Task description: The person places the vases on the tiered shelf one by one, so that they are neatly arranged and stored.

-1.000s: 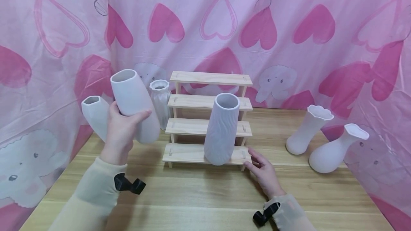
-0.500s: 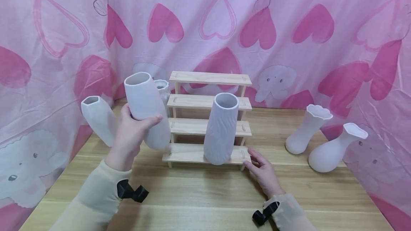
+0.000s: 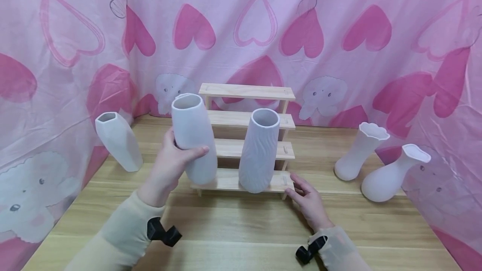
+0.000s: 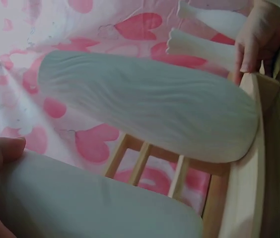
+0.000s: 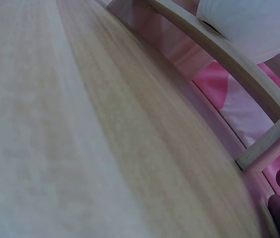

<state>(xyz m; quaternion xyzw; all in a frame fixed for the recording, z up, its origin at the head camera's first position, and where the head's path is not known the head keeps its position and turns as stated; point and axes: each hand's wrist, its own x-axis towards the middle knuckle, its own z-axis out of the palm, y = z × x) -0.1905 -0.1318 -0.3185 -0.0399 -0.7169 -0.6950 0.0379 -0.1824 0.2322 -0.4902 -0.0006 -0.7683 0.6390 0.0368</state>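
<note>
My left hand (image 3: 167, 166) grips a smooth white vase (image 3: 197, 149) around its side, thumb across the front. The vase is nearly upright at the left part of the lowest step of a wooden tiered display stand (image 3: 226, 178); whether its base touches the step, I cannot tell. To its right, a white vase with a wavy relief (image 3: 260, 154) stands on the same step. At that step's right end, my right hand (image 3: 310, 202) holds the board's corner between thumb and fingers. In the left wrist view, the wavy vase (image 4: 150, 104) and the held vase (image 4: 95, 203) lie side by side.
An angular white vase (image 3: 119, 143) stands leaning in shape at the left. At the right are a scallop-rimmed vase (image 3: 359, 154) and a round-bellied vase (image 3: 391, 177). Behind the held vase, another vase is almost hidden. A pink heart-patterned curtain (image 3: 222, 53) encloses the wooden table (image 3: 233, 233).
My left hand has carried the smooth vase rightward and down to the lowest step, turning it more upright. My right hand has stayed at the stand's corner.
</note>
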